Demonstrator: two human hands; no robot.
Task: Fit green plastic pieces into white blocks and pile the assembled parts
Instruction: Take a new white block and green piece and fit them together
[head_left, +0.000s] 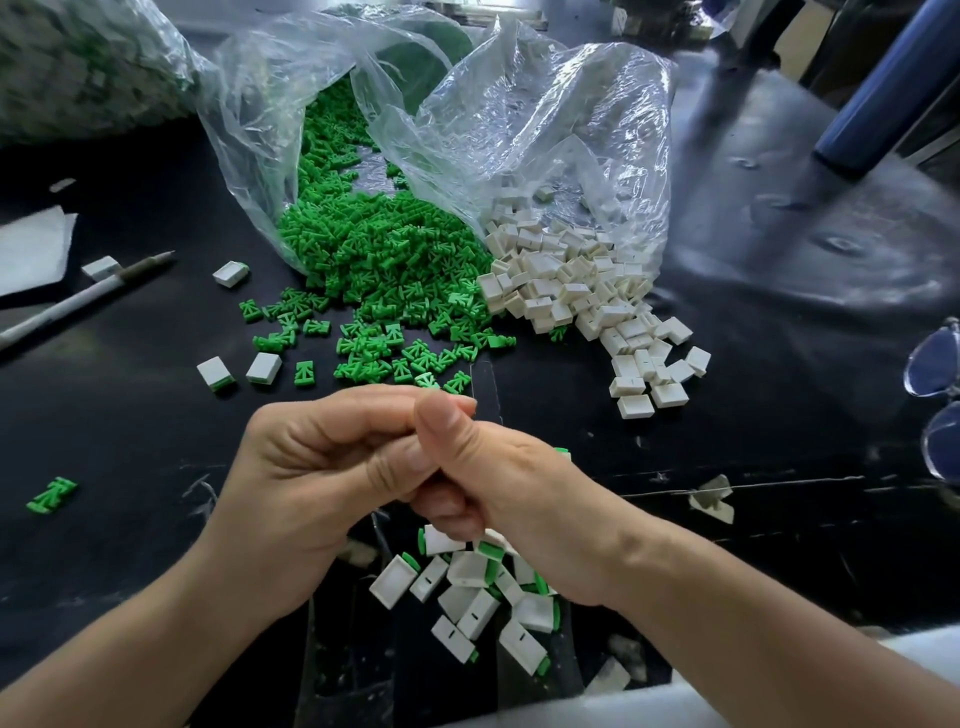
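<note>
At 6 o'clock the assembled parts (470, 571) lay piled, likely for short drops. Our left hand (306, 467) and right hand (511, 486) curled together; what they gripped was hidden. At 12 green pieces (374, 260), at 1 o'clock white blocks (561, 280), lay within reach.

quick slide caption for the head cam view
Left hand and right hand meet over the pile of assembled parts; green pieces and white blocks spill from clear bags behind.
</note>
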